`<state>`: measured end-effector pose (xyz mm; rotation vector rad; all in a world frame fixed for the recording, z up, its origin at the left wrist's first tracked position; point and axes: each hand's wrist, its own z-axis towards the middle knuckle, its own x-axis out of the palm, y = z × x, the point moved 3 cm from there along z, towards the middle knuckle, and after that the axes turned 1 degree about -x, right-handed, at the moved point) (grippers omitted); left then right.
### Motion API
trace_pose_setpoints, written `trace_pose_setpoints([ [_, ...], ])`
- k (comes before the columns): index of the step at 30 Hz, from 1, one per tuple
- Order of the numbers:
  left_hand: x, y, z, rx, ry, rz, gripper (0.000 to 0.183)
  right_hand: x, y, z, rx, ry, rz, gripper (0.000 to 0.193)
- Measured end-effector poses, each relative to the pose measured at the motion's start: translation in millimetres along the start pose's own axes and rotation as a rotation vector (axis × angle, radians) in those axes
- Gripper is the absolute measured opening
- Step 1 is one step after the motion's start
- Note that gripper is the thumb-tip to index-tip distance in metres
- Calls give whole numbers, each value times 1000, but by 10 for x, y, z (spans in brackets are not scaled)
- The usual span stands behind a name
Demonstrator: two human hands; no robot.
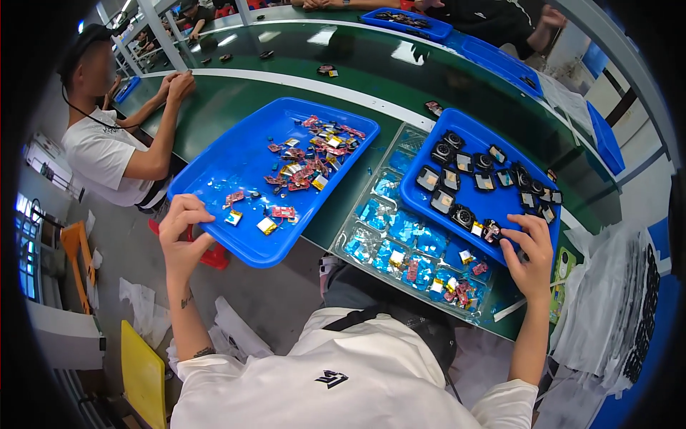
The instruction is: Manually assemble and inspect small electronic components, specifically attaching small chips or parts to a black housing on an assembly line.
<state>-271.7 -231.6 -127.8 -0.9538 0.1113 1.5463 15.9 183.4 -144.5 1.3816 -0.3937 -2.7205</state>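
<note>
At the near left corner of the left blue tray [214,168], my left hand [184,232] is closed on the rim, thumb and fingers bent around it. Red circuit boards [304,170] with silver battery cells lie heaped in that tray; a few lie loose near my hand. My right hand [530,252] reaches over the near corner of the right blue tray [463,123]. Its thumb and forefinger pinch the edge of a small black device [491,231] with a reddish board showing. More black device housings [484,181] fill the tray, some with round lens-like parts.
Under the right tray a clear compartmented tray [359,239] holds blue film scraps, batteries and boards. A green conveyor [286,53] runs behind. A co-worker [107,136] stands at left. White sheets [607,307] are stacked at right; a yellow panel [141,372] stands lower left.
</note>
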Motion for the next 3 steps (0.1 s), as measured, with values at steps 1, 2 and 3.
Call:
trace_pose_setpoints([
  [1,50,7,-52,-8,11,-5,29,8,10,2,-4,4,1,15],
  [2,116,37,-113,-7,43,-10,29,17,17,3,6,-1,10,15],
  [3,170,-13,-117,-38,106,-24,28,20,19,3,18,-7,16,15],
])
